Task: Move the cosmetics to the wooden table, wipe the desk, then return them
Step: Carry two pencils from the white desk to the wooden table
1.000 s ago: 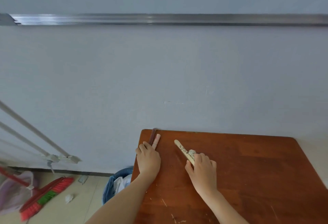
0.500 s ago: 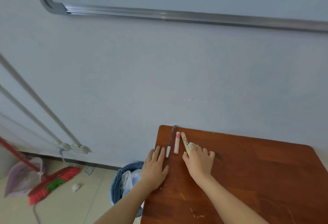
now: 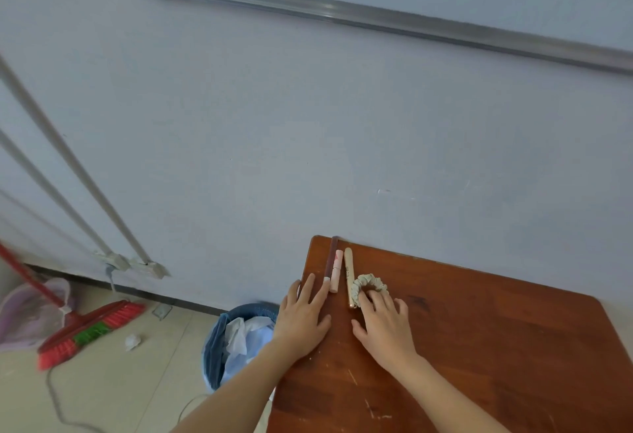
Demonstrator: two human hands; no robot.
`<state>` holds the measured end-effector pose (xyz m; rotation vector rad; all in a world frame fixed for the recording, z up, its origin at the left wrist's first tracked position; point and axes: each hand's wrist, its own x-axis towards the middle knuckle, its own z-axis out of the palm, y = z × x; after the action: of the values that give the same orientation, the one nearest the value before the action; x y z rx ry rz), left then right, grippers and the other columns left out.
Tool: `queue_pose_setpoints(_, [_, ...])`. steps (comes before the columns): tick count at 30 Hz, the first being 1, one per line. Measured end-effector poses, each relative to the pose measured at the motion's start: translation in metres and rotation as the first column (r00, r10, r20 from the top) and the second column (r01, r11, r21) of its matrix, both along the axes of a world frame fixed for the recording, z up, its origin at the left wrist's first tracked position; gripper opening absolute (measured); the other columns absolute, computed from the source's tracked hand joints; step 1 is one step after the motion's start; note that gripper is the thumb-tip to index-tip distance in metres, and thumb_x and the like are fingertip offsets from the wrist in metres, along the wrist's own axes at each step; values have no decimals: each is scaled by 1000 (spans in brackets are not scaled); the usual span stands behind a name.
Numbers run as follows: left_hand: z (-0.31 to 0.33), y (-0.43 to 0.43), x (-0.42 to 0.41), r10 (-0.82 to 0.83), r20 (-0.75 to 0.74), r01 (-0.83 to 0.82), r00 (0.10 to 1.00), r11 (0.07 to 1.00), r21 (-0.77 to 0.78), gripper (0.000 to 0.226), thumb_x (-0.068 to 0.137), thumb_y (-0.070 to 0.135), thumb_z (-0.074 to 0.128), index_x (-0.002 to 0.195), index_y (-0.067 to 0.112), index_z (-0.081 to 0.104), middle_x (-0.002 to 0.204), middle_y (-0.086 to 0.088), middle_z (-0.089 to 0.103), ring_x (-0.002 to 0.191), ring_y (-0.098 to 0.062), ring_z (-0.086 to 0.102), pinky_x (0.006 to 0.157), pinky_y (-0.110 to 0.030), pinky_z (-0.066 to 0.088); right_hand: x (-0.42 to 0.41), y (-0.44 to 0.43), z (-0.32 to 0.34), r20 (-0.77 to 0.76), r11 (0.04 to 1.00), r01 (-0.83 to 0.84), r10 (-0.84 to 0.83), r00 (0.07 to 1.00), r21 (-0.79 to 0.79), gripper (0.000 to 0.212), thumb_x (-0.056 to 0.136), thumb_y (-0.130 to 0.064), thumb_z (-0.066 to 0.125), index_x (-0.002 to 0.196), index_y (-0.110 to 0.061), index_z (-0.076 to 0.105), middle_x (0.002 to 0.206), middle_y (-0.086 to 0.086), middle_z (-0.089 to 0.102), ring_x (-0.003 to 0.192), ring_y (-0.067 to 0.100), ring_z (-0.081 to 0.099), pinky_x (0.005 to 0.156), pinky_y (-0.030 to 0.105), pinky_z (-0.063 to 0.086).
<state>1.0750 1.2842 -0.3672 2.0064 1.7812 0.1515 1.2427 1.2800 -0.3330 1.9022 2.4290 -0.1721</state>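
Head view — forward-down, close over wooden table (image 3: 479, 347).

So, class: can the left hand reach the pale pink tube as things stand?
Probably yes: the left hand lies flat just short of the pale pink tube, which nothing covers; only a slim brown pencil lies alongside.

Wooden table (image 3: 496, 347) offers open passage right of the scrunchie (image 3: 370, 278); wall (image 3: 342, 158) blocks its far edge

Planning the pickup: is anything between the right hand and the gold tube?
Yes: a beige scrunchie, touched by the right hand, lies against the gold tube near its end. Nothing separates the left hand from the brown pencil.
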Motion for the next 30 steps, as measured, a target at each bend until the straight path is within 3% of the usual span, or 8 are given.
queue_pose_setpoints(2, [1,5,-1,-7,9,7,1000,1000,16,62,91,41,34,145,33,4,156,5,1,142,-23,-4,115,-40,8,-4,0,4,-22,999,8,-7,1000,46,45,88,-35,54,128,-16,49,126,1,55,122,19,47,103,43,32])
queue_pose_setpoints(4, [2,9,-2,-18,8,17,1000,999,48,63,91,39,35,146,30,6,156,6,3,143,-21,-5,115,-38,5,-7,3,7,-33,992,16,-12,999,125,36,71,-29,76,103,-15,68,98,0,69,96,19,64,87,44,48])
queue_pose_setpoints(6, [3,14,-2,-34,5,33,999,997,67,63,91,38,36,146,28,6,156,6,4,143,-19,-6,115,-37,3,-11,8,9,-22,982,9,-5,1000,186,32,57,-28,86,83,-18,72,78,-3,71,79,15,67,73,39,54])
queue_pose_setpoints(8, [3,17,-2,-45,8,44,999,997,66,63,91,37,36,146,28,7,156,7,5,143,-19,-6,115,-36,2,-13,14,10,-20,979,18,-15,1000,204,29,54,-29,87,75,-20,71,72,-4,70,73,14,67,69,37,54])
queue_pose_setpoints(12, [2,18,-2,-50,6,49,999,996,75,62,91,37,35,146,28,9,155,6,9,143,-19,-4,115,-36,2,-16,26,4,-78,993,22,-13,997,119,21,80,-27,66,97,-15,68,96,1,68,98,22,62,90,43,42])
queue_pose_setpoints(19, [-1,19,-3,-49,16,48,999,994,99,62,90,41,35,145,32,8,155,7,11,142,-17,-2,115,-35,3,-3,38,-4,-10,996,75,-75,997,46,53,90,-51,38,133,-21,40,129,-1,51,125,19,39,100,39,28])
queue_pose_setpoints(30, [6,31,-10,-69,-61,75,996,993,91,65,91,47,32,146,23,7,155,1,9,142,-21,2,115,-37,6,0,58,5,-50,999,33,-33,998,-8,51,95,-35,35,141,-13,28,142,2,38,133,17,30,109,33,24])
